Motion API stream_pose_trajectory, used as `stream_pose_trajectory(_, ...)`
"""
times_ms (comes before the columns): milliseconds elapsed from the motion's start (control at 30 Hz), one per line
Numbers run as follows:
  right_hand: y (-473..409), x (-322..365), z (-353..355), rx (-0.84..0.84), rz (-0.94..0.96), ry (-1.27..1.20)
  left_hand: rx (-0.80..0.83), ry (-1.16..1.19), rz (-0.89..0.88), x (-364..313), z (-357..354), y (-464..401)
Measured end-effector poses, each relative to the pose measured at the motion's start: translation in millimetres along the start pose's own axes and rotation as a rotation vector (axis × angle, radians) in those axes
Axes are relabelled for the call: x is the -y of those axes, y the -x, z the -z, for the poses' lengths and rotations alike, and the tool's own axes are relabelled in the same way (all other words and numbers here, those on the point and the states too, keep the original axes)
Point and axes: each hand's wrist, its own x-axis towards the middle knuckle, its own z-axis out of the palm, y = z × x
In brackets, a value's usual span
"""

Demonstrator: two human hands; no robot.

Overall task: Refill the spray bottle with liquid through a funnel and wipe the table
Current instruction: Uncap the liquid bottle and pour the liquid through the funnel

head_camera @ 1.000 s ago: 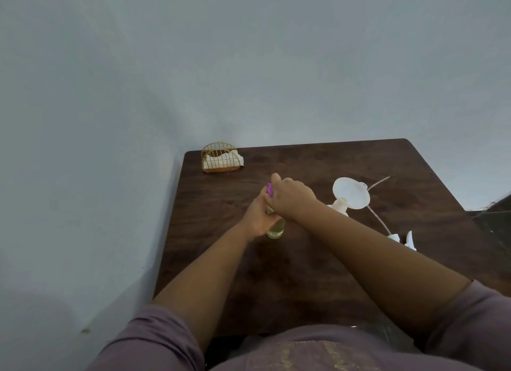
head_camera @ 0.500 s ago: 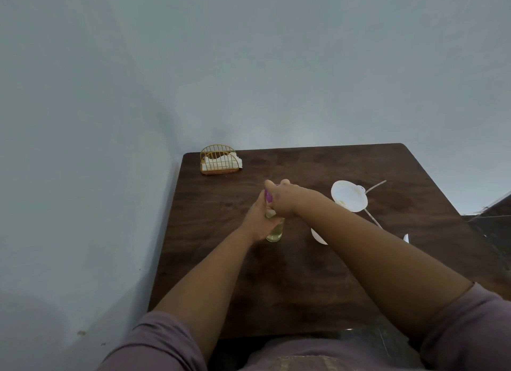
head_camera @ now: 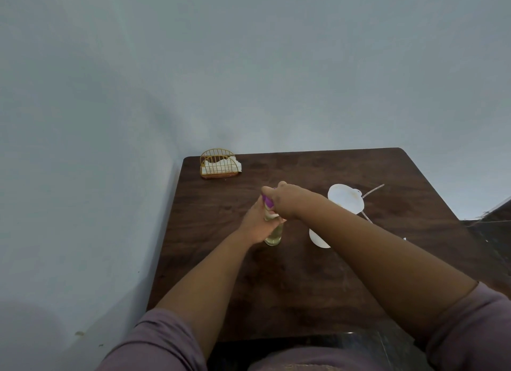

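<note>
A small clear bottle [head_camera: 274,236] holding yellowish liquid stands upright near the middle of the dark wooden table [head_camera: 304,287]. My left hand [head_camera: 257,224] grips its body from the left. My right hand [head_camera: 284,202] is curled over the bottle's top, around a purple cap [head_camera: 267,202]. To the right, a white funnel [head_camera: 345,197] is partly hidden by my right forearm. Beside it lie a thin spray tube [head_camera: 373,190] and a white piece [head_camera: 318,238].
A gold wire napkin holder [head_camera: 219,164] with white napkins stands at the table's far left corner, against the pale wall [head_camera: 249,66]. The table's right edge meets a darker surface [head_camera: 492,227].
The view has tilted up a little, so the table sits lower in frame. Both hands stay on the bottle; my right forearm now hides more of the funnel and the spray head.
</note>
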Motion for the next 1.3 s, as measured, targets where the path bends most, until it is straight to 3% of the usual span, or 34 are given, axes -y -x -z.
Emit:
stream_pose_trajectory(167, 1.5, -5.8, 1.1, -0.016, 0.044, 0.030, -0.001, 0.014, 0.000, -2.6, -0.8, 1.4)
stream_pose_trajectory(367, 11.5, -12.1, -7.0, -0.048, 0.261, 0.232, 0.096, 0.052, 0.010, 4.3, 10.6, -3.3)
stream_pose_trajectory(633, 16.0, -14.3, 8.3, -0.073, 0.167, -0.379, 0.065, 0.017, -0.032, 4.9, 4.8, -2.3)
stream_pose_trajectory(800, 11.3, -3.1, 0.3, -0.194, -0.071, -0.065, 0.078, 0.057, -0.013, 7.0, 4.7, -1.8)
stream_pose_trajectory(967, 8.9, -4.2, 10.4, 0.014, 0.045, -0.048, 0.082, 0.044, -0.018, 4.5, 5.2, -2.6)
stream_pose_trajectory(1067, 8.1, -8.3, 18.3, 0.047, 0.124, -0.006, 0.088, 0.043, -0.017, 4.1, 3.4, -3.7)
stream_pose_trajectory(1200, 9.6, -5.8, 13.9, -0.043, 0.118, -0.243, 0.083, 0.050, -0.030, 3.7, 4.4, -2.0)
stream_pose_trajectory(1300, 8.0, -2.0, 6.9, -0.268, -0.018, -0.098, 0.075, 0.072, -0.033, 6.5, 3.3, -2.1)
